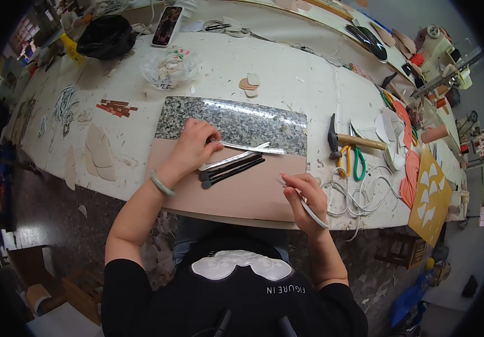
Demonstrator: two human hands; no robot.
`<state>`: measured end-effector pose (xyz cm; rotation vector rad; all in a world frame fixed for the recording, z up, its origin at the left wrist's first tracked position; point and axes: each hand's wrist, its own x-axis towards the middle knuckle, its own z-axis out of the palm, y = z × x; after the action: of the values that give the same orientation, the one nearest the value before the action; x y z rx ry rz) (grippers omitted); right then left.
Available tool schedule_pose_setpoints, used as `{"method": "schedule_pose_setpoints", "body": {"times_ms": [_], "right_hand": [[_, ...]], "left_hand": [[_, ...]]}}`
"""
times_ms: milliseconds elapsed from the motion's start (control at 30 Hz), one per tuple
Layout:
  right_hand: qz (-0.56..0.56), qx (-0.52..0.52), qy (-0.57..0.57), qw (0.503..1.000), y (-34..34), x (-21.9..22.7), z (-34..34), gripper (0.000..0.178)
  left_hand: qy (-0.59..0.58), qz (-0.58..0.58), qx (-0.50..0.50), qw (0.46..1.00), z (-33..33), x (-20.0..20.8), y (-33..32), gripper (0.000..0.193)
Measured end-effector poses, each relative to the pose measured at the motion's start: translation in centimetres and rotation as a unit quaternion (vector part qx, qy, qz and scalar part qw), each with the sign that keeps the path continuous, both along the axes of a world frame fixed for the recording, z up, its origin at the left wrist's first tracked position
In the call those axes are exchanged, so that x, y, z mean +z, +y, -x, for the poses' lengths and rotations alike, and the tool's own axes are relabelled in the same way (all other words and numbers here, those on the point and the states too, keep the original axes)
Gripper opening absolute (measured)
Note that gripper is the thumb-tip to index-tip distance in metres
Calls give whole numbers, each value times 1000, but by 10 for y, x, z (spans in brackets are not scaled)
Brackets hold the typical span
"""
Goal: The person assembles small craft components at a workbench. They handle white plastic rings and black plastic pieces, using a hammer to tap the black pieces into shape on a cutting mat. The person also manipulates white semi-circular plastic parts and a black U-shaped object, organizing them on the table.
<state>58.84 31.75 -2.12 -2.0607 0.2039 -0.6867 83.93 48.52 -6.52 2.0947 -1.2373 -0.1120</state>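
Note:
My left hand is closed at the left end of a thin silvery strip, which lies along the near edge of a speckled granite slab. Close below it, several black strips and another silvery strip rest side by side on a pinkish-tan board. Over the board's right part, my right hand is closed round a white cord. The cord's tip shows at the fingertips; its other part runs out below the palm.
Right of the slab lie a hammer, yellow-handled scissors, green-handled scissors and looped white cord. Left are reddish strips and pale cut pieces. Farther back stand a clear bag of scraps and a phone.

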Motion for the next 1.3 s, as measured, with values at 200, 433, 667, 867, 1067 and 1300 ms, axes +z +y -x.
{"method": "schedule_pose_setpoints", "body": {"times_ms": [200, 433, 667, 867, 1067, 1300], "right_hand": [[-167, 7, 15, 986, -12, 0, 10, 21], [-337, 148, 22, 930, 1, 15, 2, 29], [-350, 181, 212, 894, 19, -41, -17, 24], [-270, 186, 220, 919, 20, -40, -18, 24], [-122, 159, 208, 957, 29, -33, -20, 21], [-36, 32, 259, 965, 21, -6, 3, 25]], "left_hand": [[-106, 71, -33, 991, 14, 6, -1, 11], [-121, 24, -157, 980, 105, 16, 36, 14], [97, 42, -68, 992, 108, 12, 50, 12], [140, 55, 31, 988, 112, 11, 56, 12], [57, 33, -7, 998, 124, 2, 40, 14], [-4, 3, -23, 1000, 127, 5, 39, 16]]}}
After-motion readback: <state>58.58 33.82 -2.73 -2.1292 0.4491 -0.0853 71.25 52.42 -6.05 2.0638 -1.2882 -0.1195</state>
